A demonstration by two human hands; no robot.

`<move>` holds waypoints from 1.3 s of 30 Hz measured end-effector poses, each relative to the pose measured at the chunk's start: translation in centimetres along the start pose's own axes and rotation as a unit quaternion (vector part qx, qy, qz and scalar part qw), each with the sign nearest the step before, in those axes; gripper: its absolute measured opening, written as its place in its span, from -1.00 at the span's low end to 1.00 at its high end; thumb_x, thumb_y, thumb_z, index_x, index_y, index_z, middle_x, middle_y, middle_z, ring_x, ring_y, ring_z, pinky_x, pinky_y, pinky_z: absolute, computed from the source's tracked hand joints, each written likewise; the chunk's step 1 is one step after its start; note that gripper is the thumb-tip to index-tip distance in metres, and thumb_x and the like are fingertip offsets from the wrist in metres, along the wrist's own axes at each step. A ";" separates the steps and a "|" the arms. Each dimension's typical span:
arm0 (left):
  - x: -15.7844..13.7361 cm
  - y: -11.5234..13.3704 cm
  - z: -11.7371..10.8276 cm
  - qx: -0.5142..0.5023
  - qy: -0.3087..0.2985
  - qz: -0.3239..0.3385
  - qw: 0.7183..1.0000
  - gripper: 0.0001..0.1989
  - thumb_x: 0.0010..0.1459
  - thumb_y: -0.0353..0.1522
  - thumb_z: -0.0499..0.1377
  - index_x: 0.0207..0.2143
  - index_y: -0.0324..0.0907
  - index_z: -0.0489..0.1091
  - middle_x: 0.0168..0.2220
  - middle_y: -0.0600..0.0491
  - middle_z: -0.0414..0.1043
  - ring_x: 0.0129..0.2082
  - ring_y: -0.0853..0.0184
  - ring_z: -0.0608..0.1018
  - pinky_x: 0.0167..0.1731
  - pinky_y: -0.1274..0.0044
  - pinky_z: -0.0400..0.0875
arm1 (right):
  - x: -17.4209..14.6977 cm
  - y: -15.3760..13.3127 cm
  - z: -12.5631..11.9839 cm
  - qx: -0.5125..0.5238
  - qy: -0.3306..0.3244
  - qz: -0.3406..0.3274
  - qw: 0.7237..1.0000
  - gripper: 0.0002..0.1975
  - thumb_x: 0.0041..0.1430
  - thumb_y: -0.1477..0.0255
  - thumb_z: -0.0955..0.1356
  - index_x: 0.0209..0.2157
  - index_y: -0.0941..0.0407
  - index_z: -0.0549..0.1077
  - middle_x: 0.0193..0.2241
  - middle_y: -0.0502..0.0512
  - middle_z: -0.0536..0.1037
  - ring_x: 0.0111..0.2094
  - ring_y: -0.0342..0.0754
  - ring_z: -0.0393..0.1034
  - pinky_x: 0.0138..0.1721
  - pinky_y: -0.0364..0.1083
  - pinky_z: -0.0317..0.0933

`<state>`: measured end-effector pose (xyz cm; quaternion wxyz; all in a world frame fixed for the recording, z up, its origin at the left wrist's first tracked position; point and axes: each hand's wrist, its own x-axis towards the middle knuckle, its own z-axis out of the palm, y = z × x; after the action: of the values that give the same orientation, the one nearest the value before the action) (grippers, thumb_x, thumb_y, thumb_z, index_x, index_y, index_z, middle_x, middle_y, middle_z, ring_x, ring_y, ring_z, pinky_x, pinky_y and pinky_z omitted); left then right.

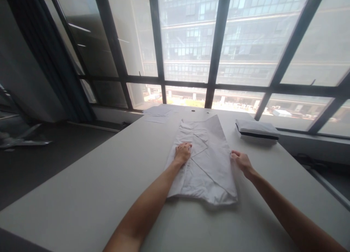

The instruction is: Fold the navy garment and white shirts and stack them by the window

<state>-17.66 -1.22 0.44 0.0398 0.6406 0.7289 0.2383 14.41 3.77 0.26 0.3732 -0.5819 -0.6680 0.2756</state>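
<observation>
A white shirt (210,164), with its sides folded inward, lies on the white table in front of me. Slanting fold lines and a buttoned strip run across its upper side, and wrinkles show near the lower hem. My left hand (183,152) rests palm down on the left part of the shirt, its fingers lying over the cloth and slightly bent. At the right edge, my right hand (241,160) pinches the fabric between thumb and fingers. The cloth hides what lies under its folded layers.
To the right on the table (109,186) sits a stack of folded white and dark cloth (257,131). Sheets of paper (157,111) lie at the far left corner. Beyond are large windows (188,37), with a dark curtain (46,51) on the left.
</observation>
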 end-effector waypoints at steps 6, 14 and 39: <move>0.0 0.2 0.2 0.035 -0.004 0.016 0.999 -0.55 0.32 -0.20 0.09 0.21 -0.08 0.36 0.27 -0.02 0.35 0.26 0.22 0.34 0.27 0.37 0.12 | -0.7 -2.1 2.9 -0.096 0.046 -0.116 0.988 -0.48 0.15 0.41 0.23 0.06 0.37 0.51 0.11 0.43 0.50 0.19 0.17 0.33 0.30 0.07 0.07; 0.1 -0.2 0.6 0.085 -0.041 0.025 0.995 -0.46 0.33 -0.17 0.07 0.30 -0.15 0.27 0.38 -0.09 0.17 0.40 0.11 0.14 0.36 0.19 -0.05 | -2.6 -6.3 9.6 -0.277 -0.114 -0.137 0.944 -0.34 0.40 0.21 0.17 0.38 0.30 0.14 0.42 0.44 0.04 0.44 0.25 -0.17 0.37 0.20 -0.23; 2.7 -0.3 -5.2 -0.139 -0.101 0.075 0.982 -0.53 0.24 -0.41 0.08 0.20 -0.17 0.43 -0.34 0.09 0.53 -0.48 0.42 0.42 -0.40 0.61 0.31 | -3.4 0.6 5.4 -0.377 -0.075 -0.126 0.914 -0.35 0.42 0.22 0.13 0.37 0.34 0.17 0.39 0.47 0.09 0.42 0.25 -0.08 0.38 0.17 -0.20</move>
<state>-20.26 -0.22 5.57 0.1837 0.7026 0.6307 0.2736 10.48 0.83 -3.85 0.1065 -0.5679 -0.8162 -0.0038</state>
